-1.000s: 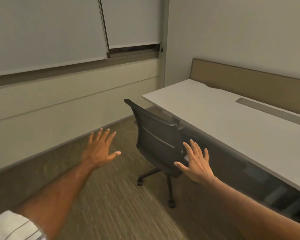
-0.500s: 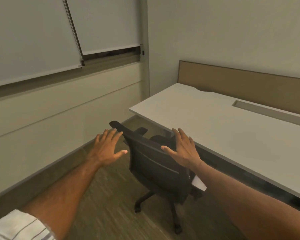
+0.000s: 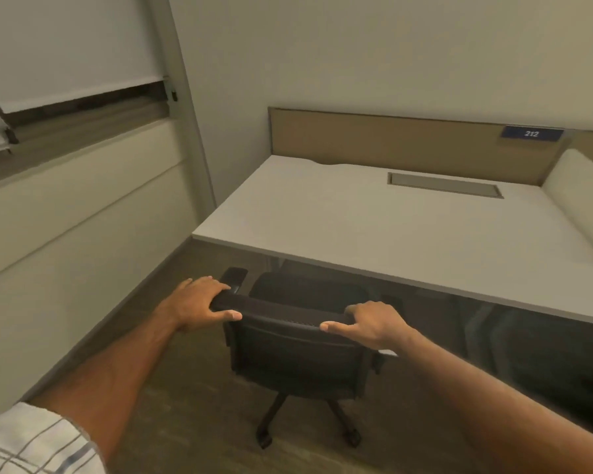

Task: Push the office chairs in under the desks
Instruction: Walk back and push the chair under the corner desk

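A black office chair (image 3: 295,357) on castors stands in front of the white desk (image 3: 374,227), its backrest towards me and its seat partly beneath the desk's front edge. My left hand (image 3: 199,302) grips the left end of the backrest's top rail, fingers over the top and thumb on the near side. My right hand (image 3: 370,323) grips the right end of the same rail in the same way. The chair's left armrest (image 3: 234,276) shows just past my left hand.
A tan partition (image 3: 374,138) with a blue "212" tag (image 3: 530,133) backs the desk. A grey cable tray (image 3: 445,184) is set into the desktop. The wall with window blinds (image 3: 69,49) runs along the left. A white divider (image 3: 582,196) bounds the desk's right side.
Both hands were spread open in the air near the chair; they have come down onto the top rail and curled round it. My view has swung to face the desk squarely.
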The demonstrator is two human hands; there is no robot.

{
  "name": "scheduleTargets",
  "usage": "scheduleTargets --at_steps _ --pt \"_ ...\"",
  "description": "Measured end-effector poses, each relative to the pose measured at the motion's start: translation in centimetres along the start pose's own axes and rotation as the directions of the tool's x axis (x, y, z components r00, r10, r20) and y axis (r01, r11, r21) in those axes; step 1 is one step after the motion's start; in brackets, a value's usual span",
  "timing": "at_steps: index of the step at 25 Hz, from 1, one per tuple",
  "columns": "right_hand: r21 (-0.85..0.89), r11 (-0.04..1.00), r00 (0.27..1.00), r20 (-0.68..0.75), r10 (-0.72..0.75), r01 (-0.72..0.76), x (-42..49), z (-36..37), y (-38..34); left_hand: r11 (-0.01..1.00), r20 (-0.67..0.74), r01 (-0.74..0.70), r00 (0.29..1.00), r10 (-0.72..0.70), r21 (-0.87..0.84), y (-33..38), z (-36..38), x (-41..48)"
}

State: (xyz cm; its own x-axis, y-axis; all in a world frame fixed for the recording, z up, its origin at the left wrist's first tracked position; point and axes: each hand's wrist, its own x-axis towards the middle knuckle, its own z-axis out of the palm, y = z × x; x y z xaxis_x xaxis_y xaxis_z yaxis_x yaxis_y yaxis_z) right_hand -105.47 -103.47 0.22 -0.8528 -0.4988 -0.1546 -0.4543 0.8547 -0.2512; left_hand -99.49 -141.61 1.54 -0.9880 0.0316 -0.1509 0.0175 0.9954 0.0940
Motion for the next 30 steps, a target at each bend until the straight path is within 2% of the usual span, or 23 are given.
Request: scheduleTargets --at_steps 3,6,13,18,25,30 --pt "-0.052 0.996 0.995 -0.076 0.072 -0.076 -1.7 0.4 -0.6 0.982 0.06 -0.188 0.98 0.188 0.009 -0.3 -0.6 1.7" --pt "-0.045 0.993 0.984 -0.151 0.1 -0.108 -3.4 0.9 -1.0 0.948 0.073 -0.318 0.946 0.316 0.02 0.1 -0.5 2.4" --pt "-0.037 0.988 0.941 -0.314 0.129 -0.148 -6.9 2.1 -1.3 0.895 0.104 -0.439 0.896 0.431 0.072 1.8 -0.6 3.1" --pt "-0.055 0.978 0.904 -0.395 0.162 -0.199 -7.4 2.8 -2.4 0.87 0.062 -0.491 0.871 0.488 0.049 1.2 -1.2 5.0" --pt "-0.067 0.972 0.905 -0.383 0.183 -0.225 -5.9 1.8 -0.2 0.874 0.068 -0.485 0.873 0.483 0.017 2.7 -1.3 8.7" --pt "-0.014 0.962 0.937 -0.231 0.261 -0.272 -4.6 -0.7 5.3 0.899 0.072 -0.438 0.896 0.438 -0.013 7.1 -1.0 11.0"
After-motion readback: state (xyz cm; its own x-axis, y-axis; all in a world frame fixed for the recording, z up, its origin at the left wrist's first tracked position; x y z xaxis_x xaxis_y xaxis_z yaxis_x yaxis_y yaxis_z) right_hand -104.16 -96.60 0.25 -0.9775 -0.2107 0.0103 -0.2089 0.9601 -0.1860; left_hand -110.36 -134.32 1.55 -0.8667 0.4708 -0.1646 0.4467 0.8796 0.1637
